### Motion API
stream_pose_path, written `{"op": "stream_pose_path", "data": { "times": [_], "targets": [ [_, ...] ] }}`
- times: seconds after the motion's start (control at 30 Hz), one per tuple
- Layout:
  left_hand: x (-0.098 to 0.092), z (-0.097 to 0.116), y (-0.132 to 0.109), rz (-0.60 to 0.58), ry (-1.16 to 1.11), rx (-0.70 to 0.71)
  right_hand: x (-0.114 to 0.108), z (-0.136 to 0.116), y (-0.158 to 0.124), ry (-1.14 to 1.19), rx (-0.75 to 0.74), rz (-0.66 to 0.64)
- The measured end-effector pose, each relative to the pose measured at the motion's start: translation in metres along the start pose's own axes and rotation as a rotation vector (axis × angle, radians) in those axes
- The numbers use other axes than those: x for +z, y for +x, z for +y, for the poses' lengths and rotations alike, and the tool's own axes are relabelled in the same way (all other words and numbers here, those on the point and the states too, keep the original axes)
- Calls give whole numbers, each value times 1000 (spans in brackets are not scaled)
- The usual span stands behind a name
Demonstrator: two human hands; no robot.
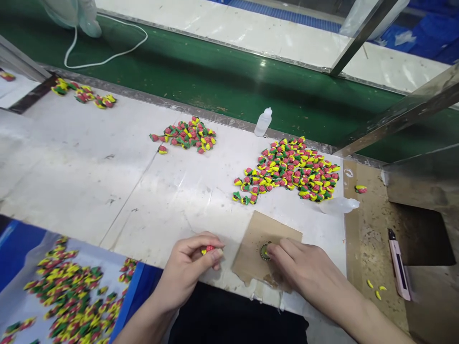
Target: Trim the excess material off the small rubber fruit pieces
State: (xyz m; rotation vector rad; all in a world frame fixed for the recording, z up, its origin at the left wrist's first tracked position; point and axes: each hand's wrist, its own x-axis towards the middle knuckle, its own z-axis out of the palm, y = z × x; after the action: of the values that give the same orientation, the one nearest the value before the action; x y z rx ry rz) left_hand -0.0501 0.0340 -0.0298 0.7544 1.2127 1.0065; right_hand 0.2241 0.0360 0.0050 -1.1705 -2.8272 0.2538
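My left hand (184, 272) pinches a small strawberry-shaped red, yellow and green piece (208, 250) between thumb and fingertips. My right hand (301, 270) presses its fingertips on a small round green-and-yellow piece with a dark beaded ring (264, 252). That piece lies on a torn brown cardboard sheet (278, 234). Part of the round piece is hidden under my fingers. The nearest heap of similar strawberry pieces (287, 171) lies on the white table (100, 191) beyond my hands. A plastic squeeze bottle (339, 205) lies on its side beside that heap.
Smaller heaps of strawberry pieces (184, 136) lie farther left, and a blue-edged tray or bag (68, 296) holds many more at lower left. An upright bottle (263, 122) stands near a green belt (215, 81). A pink utility knife (398, 263) and yellow scraps (376, 289) lie on the right.
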Motion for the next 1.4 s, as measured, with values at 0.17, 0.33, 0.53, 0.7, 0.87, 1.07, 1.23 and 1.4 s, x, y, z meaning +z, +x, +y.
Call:
{"op": "stream_pose_path", "data": {
  "times": [0.17,0.33,0.53,0.7,0.87,1.07,1.23,1.4],
  "targets": [
    [6,3,1,142,-222,-93,-2,-2,4,-7,-15,-38],
    [2,9,-1,200,-288,-134,0,0,5,-46,-13,-46],
    [-9,13,-9,103,-425,-239,0,2,6,-74,1,-63],
    [-6,10,-7,97,-568,-252,-2,1,6,-75,-12,-59],
    [1,8,-11,100,-570,-260,-3,0,5,-37,-13,-61],
    [4,6,-14,-61,-561,-212,-3,-1,7,7,-20,-70],
    [14,6,-19,-174,-586,-133,-6,-1,4,60,-11,28],
    [25,9,-29,-285,-527,-22,-36,-19,1,394,98,215]
  ]
}}
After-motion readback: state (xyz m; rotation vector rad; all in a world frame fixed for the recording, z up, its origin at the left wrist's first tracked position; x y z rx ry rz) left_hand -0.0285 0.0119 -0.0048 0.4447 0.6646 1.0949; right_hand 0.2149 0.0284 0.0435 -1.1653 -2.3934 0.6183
